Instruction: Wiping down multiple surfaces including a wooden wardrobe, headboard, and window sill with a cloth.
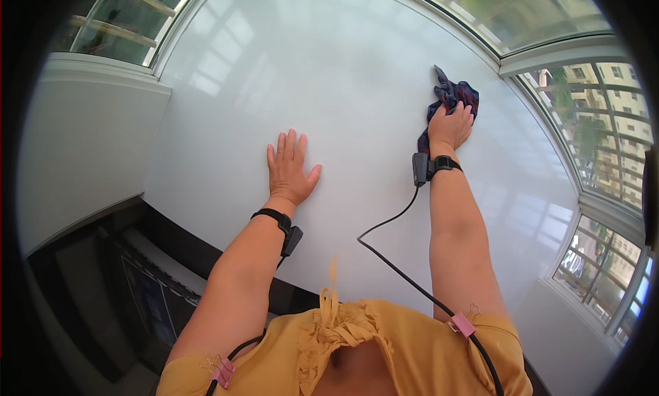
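Note:
My right hand [451, 127] presses a crumpled dark plaid cloth [466, 95] with blue and red in it against a glossy white surface [350, 108], near the windows on the right. The fingers are over the cloth's lower part, and one twisted end of it points up and away. My left hand [289, 169] lies flat on the same white surface, fingers spread, holding nothing. Each wrist wears a black strap with a small dark device, and a black cable [391, 270] runs from the right one down to a pink clip at the shoulder.
Framed windows [592, 133] with bars border the surface at the right and top, and another window [123, 23] is at the upper left. A white wall panel [98, 138] stands at the left. Below it are a dark edge [180, 231] and dark furniture or items, not clearly seen.

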Tool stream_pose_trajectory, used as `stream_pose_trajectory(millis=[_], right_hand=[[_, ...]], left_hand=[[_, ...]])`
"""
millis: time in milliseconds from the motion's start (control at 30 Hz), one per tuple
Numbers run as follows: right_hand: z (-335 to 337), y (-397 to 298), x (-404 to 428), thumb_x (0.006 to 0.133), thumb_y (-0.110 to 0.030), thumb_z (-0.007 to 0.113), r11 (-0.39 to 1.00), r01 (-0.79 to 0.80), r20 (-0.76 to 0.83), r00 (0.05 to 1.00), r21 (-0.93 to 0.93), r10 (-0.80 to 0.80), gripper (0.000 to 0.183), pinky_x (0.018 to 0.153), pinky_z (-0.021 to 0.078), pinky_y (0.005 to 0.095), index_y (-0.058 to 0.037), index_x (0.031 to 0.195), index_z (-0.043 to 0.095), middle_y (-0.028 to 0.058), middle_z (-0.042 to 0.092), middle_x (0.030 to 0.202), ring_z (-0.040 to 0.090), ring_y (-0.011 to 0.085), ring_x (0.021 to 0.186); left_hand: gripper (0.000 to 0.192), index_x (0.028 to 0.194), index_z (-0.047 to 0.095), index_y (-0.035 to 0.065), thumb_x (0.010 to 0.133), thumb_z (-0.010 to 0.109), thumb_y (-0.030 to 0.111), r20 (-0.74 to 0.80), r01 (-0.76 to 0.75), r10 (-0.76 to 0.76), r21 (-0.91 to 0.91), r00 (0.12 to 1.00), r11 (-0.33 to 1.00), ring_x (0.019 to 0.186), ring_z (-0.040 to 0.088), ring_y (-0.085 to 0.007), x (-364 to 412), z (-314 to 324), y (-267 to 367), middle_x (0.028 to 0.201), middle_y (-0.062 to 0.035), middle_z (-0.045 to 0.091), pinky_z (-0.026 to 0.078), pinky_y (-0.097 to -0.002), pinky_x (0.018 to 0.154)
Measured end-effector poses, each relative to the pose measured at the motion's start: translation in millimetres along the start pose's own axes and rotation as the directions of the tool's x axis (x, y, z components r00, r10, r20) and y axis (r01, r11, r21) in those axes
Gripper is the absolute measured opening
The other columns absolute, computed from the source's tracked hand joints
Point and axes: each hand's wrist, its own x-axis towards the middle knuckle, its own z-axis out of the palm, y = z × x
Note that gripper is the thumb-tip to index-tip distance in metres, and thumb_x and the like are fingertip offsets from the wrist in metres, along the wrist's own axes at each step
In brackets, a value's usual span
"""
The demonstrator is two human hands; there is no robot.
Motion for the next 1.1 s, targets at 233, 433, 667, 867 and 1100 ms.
stream_pose_trajectory(millis=[233,433,667,867,1100], right_hand=[[33.0,-49.6,98.8,0.097,-0.042,0.054,0.995,0.065,-0.020,0.998,-0.070,-0.067,0.058,0.123,0.0223,0.0467,-0.0093,0.145,0.053,0.0131,0.043,0.158,0.034,0.0337,0.148],[65.0,-115.2,85.0,0.092,-0.043,0.062,0.887,0.460,-0.082,0.884,-0.029,-0.461,0.055,0.120,0.0276,0.0498,-0.0142,0.138,0.061,0.0090,0.052,0.152,0.040,0.0336,0.144],[19.9,-149.5,-73.5,0.078,-0.027,0.078,0.402,0.815,0.124,0.387,0.417,-0.914,0.057,0.119,0.0299,0.0484,-0.0183,0.133,0.064,0.0047,0.055,0.149,0.042,0.0300,0.143],[-36.4,-58.7,-172.0,0.074,-0.024,0.081,0.404,0.766,0.196,0.355,0.500,-0.914,0.062,0.120,0.0299,0.0481,-0.0189,0.133,0.064,0.0037,0.055,0.149,0.042,0.0286,0.144],[-102.1,33.7,-314.9,0.071,-0.027,0.085,0.416,0.743,0.364,0.246,0.525,-0.899,0.071,0.118,0.0310,0.0491,-0.0177,0.137,0.060,0.0031,0.050,0.152,0.039,0.0288,0.145]], left_hand=[[0.085,0.157,0.033,0.0097,0.087,0.068,0.044,0.030,-0.008,0.009,-0.026,0.999,1.000,0.155,0.017,-0.0349,-2.6,3.1,-0.4,0.166,-0.0158,0.023,0.006,-0.0570,0.124],[0.086,0.157,0.033,0.0100,0.086,0.070,0.042,-0.014,-0.053,0.052,-0.037,0.999,0.998,0.155,0.018,-0.0358,-2.2,4.5,3.1,0.166,-0.0160,0.023,0.008,-0.0578,0.124],[0.085,0.157,0.030,0.0065,0.088,0.068,0.040,-0.078,-0.057,0.053,-0.050,0.996,0.997,0.155,0.019,-0.0340,-7.3,9.3,-7.2,0.166,-0.0163,0.024,0.008,-0.0555,0.124],[0.080,0.157,0.026,0.0020,0.094,0.062,0.035,-0.284,-0.130,0.085,-0.143,0.955,0.981,0.154,0.022,-0.0336,-4.2,24.0,-14.0,0.164,-0.0182,0.027,0.010,-0.0540,0.125],[0.070,0.154,0.035,0.0067,0.097,0.059,0.040,-0.296,-0.167,0.110,-0.175,0.949,0.970,0.153,0.022,-0.0347,-3.0,24.3,-19.4,0.163,-0.0175,0.030,0.010,-0.0542,0.125]])
